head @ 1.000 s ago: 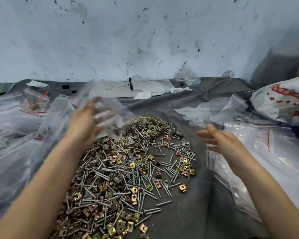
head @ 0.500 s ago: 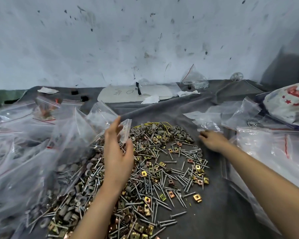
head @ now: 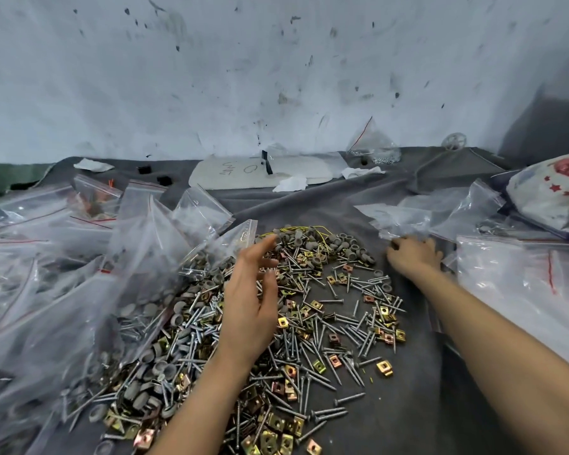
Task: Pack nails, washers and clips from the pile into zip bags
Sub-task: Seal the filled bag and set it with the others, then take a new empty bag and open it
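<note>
I'm hovering my left hand (head: 250,300), fingers loose and empty, over the pile (head: 303,349) of nails (head: 342,336), washers (head: 309,239) and clips (head: 384,368) beneath it; sharp points may be pricking it. Beyond, my right hand (head: 414,257) is curling at the empty zip bags (head: 404,221); I can't tell if it's gripping one, and several may be lifting together.

Soft, even light, fairly bright, no hard shadows. Dim corner top rt of wall (head: 276,77). Glare on zip bags (head: 79,307) both sides. Wide-angle bend at edges, counter (head: 408,405) back line curves. Pic slightly soft.
</note>
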Available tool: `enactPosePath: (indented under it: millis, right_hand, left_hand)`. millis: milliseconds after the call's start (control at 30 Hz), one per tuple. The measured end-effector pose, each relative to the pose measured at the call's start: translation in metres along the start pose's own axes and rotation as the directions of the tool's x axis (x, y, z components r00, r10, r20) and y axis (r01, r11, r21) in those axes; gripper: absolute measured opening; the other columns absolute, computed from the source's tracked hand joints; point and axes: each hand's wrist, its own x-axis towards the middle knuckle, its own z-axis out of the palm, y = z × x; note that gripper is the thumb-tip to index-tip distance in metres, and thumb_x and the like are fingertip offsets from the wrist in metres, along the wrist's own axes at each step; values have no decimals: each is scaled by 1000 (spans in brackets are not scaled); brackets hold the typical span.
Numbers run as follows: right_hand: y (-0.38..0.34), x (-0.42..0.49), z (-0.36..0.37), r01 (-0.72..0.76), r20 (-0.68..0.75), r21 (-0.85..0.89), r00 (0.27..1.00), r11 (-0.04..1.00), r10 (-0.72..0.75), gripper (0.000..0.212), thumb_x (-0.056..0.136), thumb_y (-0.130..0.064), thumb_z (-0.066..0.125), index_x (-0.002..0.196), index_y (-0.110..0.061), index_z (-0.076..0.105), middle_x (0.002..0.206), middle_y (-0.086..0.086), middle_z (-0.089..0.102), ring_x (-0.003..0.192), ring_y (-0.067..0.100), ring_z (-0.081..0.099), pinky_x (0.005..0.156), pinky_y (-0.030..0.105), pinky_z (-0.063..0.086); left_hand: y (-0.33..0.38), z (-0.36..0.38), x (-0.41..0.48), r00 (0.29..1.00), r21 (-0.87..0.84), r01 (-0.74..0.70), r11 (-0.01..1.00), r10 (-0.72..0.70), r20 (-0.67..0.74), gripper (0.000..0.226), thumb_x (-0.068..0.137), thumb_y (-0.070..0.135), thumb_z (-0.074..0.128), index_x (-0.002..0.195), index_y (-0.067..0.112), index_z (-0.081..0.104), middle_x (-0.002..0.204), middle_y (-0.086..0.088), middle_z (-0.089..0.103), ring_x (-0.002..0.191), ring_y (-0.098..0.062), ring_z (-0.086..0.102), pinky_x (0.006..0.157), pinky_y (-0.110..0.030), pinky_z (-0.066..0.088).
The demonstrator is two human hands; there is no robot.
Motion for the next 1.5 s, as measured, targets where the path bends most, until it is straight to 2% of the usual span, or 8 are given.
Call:
enactPosePath:
  millis: [233, 333, 467, 600, 800, 967, 1267, 1500]
  right_hand:
    - [10, -14, 9, 41, -328, -8, 944, 999, -41, 26, 88, -3, 49, 110, -5, 64, 123, 18, 56, 116, 35, 44, 99, 42, 37]
    - [-1, -31, -6, 147, -513, 303, 858, 942, 31, 19, 93, -9, 51, 106, -6, 65, 114, 16, 60, 111, 31, 46, 95, 37, 33]
    - [-51, -90, -29, 357, -493, 804, 847, 475, 199, 9, 92, -17, 59, 95, -22, 65, 88, -8, 65, 81, 1, 60, 74, 15, 47]
    - [-86, -152, -16, 387, -362, 888, 921, 246, -145, 22, 90, -12, 61, 80, -31, 64, 74, -13, 68, 71, -3, 62, 65, 10, 48]
    - [-85, -166, -7, 346, -251, 905, 903, 248, -348, 18, 90, -16, 63, 80, -30, 67, 80, -9, 69, 76, 6, 65, 68, 15, 50]
    - [-87, -167, -4, 308, -211, 922, 907, 235, -363, 15, 87, -15, 66, 74, -19, 62, 68, -6, 64, 63, 3, 59, 58, 13, 45]
    - [-85, -169, -7, 372, -269, 897, 889, 241, -370, 23, 89, -15, 65, 69, -9, 54, 61, -2, 52, 57, 5, 47, 55, 18, 40]
    - [-81, -164, -14, 570, -494, 765, 818, 300, -296, 22, 79, -1, 64, 63, -3, 49, 113, -7, 54, 87, 2, 54, 71, 10, 44]
  left_hand:
    - [4, 2, -3, 1000, -27, 7, 1000, -7, 12, 35, 97, 31, 38, 131, 38, 44, 123, 22, 52, 98, 3, 62, 86, -9, 44]
    - [6, 2, -4, 1000, -34, 13, 999, -12, 25, 33, 96, 34, 38, 129, 38, 43, 120, 23, 54, 95, -4, 63, 85, -13, 47]
    - [10, 3, -3, 998, -6, -40, 999, 40, 40, 37, 95, 29, 42, 131, 30, 46, 115, 17, 57, 95, -1, 61, 83, -10, 47]
    - [14, 6, -6, 986, 36, -101, 994, 95, 134, 41, 94, 28, 48, 134, 27, 42, 119, 10, 57, 99, -6, 61, 86, -28, 53]
    - [15, 7, -7, 977, 41, -110, 993, 101, 187, 44, 90, 35, 57, 132, 30, 44, 112, 12, 59, 94, -4, 62, 80, -29, 54]
    - [9, 8, -7, 979, 49, -90, 995, 79, 188, 66, 80, 10, 77, 132, 34, 44, 104, 11, 61, 88, 0, 61, 80, -15, 51]
    - [9, 8, -7, 983, -11, -48, 999, 49, 176, 58, 86, 9, 65, 132, 38, 47, 91, 28, 61, 87, 7, 65, 80, -17, 55]
    - [8, 6, -4, 993, 80, -82, 993, 74, 95, 24, 83, 1, 57, 93, 21, 67, 92, 9, 57, 78, -3, 59, 70, -8, 46]
